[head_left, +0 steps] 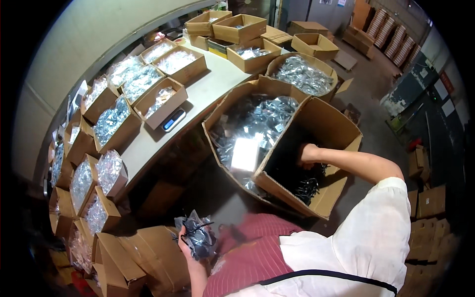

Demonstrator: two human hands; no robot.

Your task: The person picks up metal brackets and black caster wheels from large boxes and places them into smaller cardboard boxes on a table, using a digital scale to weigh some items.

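Observation:
My left hand (pixel 186 245), low in front of my body, is closed round several clear plastic bags (pixel 199 238) with dark contents and thin black cable-like strands among them. To the right, my right hand (pixel 309 155) reaches down into a deep cardboard box (pixel 341 166). Its fingers look curled, partly lost in the dark; what they hold, if anything, is hidden. Thin black cable-like pieces (pixel 308 189) lie in the bottom of that box. Touching it on the left, a larger open carton (pixel 213 143) is full of clear bags, with a bright white block (pixel 245 154) on top.
A curved pale table (pixel 213 81) bears many small open cartons (pixel 170 104) of bagged parts and a small device with a lit display (pixel 174 120). Another carton of bags (pixel 302 74) stands behind the big ones. Flattened cardboard (pixel 153 255) lies at lower left; stacked boxes (pixel 430 208) stand at right.

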